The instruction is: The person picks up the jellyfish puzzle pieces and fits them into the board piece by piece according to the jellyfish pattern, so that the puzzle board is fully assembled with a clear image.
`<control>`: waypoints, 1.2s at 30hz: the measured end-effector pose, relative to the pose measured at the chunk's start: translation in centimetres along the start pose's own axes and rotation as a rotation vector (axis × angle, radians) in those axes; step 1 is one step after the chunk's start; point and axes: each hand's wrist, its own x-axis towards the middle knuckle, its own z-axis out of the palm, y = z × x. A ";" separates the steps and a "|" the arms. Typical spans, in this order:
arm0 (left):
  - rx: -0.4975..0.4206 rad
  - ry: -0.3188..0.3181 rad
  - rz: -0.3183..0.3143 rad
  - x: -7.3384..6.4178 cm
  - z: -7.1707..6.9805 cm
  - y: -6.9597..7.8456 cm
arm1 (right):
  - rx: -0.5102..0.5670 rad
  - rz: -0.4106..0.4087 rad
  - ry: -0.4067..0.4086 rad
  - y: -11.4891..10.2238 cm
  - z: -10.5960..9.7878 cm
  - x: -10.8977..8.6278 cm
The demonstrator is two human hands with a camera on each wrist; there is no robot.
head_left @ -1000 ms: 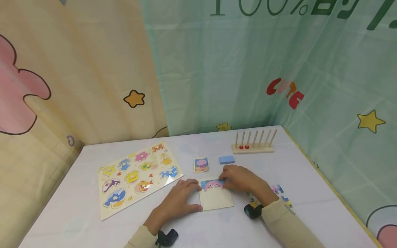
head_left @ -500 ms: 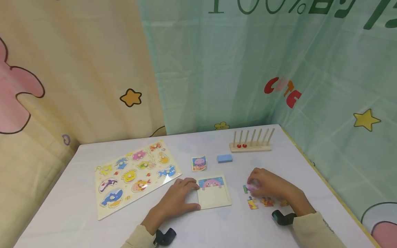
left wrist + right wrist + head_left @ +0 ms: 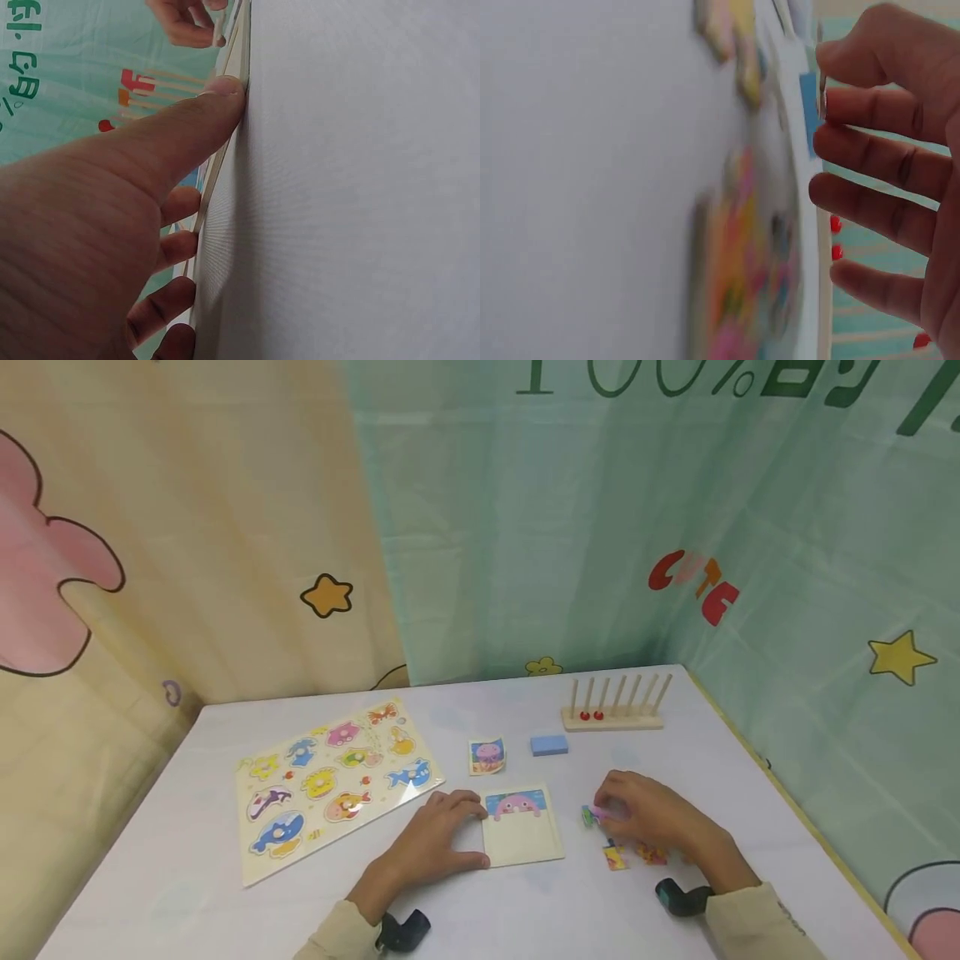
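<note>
A small square puzzle tray lies before me, a strip of pink-and-blue picture pieces filling its top and bare wood showing below. My left hand rests against the tray's left edge, thumb near the lower corner and fingertips near the upper one. To the right, my right hand pinches a jigsaw piece between thumb and index finger. In the right wrist view that piece appears edge-on, its other fingers spread loosely. Several loose jigsaw pieces lie below this hand, partly hidden by it.
A large sea-animal peg puzzle board lies at the left. Behind the tray are a small octopus picture card and a blue block. A wooden peg rack with red beads stands at the back right.
My right hand has gone from the tray's upper right corner rightward to the loose pieces and now pinches one. My left hand has stayed at the tray's left edge.
</note>
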 end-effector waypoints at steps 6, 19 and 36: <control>0.013 -0.001 -0.002 0.1 0.0 0.0 | -0.036 -0.068 -0.015 -2.8 0.3 3.4; 0.029 -0.006 -0.005 -0.9 0.7 0.1 | -0.139 -0.200 -0.076 -8.4 5.3 8.2; 0.046 0.002 0.003 0.0 0.0 0.2 | -0.151 -0.320 -0.038 -7.5 4.8 9.1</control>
